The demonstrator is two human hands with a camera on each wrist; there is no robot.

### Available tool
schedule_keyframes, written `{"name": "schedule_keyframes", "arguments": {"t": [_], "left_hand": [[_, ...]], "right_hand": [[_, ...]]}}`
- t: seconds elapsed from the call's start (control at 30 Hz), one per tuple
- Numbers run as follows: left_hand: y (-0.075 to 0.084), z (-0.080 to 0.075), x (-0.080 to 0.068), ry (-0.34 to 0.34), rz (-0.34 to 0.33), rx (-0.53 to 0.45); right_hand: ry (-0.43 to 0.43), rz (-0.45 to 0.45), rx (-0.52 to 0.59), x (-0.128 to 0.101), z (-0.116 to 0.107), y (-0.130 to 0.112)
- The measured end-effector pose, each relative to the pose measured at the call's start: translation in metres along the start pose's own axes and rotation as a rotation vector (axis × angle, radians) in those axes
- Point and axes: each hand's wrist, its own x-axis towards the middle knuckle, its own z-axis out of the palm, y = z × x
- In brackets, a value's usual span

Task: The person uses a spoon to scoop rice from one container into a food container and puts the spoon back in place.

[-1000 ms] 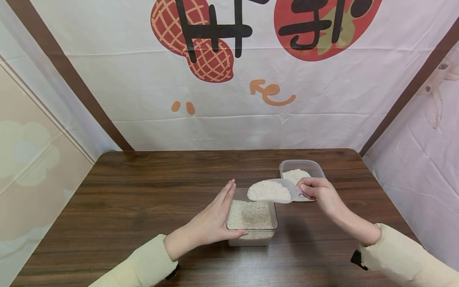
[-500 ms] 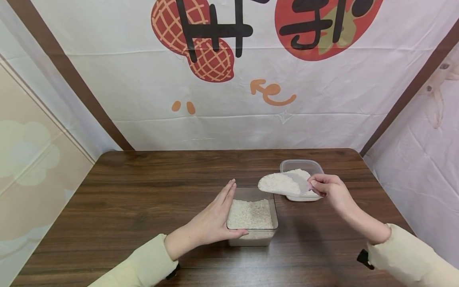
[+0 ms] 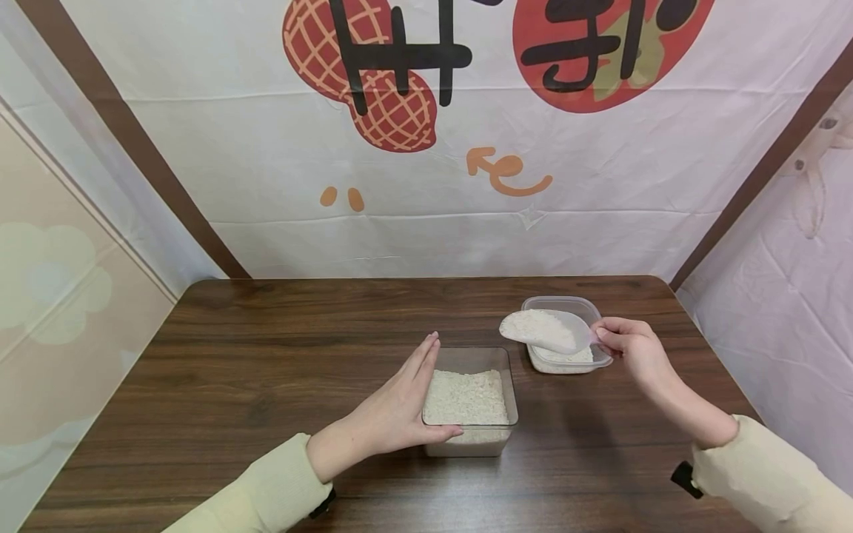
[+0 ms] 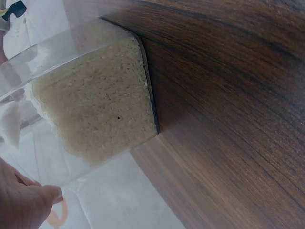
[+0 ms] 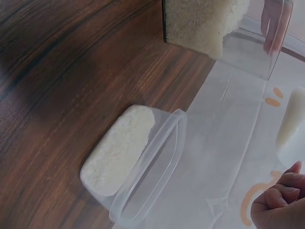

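While the left hand (image 3: 389, 418) stays outspread, the right hand's (image 3: 636, 355) pinched scoop (image 3: 543, 330) moves rightward.

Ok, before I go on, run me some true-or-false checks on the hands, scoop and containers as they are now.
1. The right hand holds the scoop by its handle. True.
2. The scoop is empty. False: white grains lie in it.
3. The left hand touches the larger container. True.
4. In the head view, the smaller container is left of the larger one. False: it is to the right, farther back.
5. Both containers stand on the table. True.
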Motion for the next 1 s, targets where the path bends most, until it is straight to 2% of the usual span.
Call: {"name": "schedule_keyframes", "arguments": {"t": [0.47,0.67,1.0], "left_hand": [[0.0,0.001,0.0,-0.012,-0.008,-0.003],[0.0,0.001,0.0,-0.017,-0.01,-0.002],[0.0,0.001,0.0,-0.011,-0.01,-0.014]], "right_hand": [[0.068,0.035,-0.048,0.005,-0.015,0.013],[0.091,0.061,-0.037,0.008,-0.021,0.018],[0.122,0.112,-0.112,0.012,-0.029,0.03]]}}
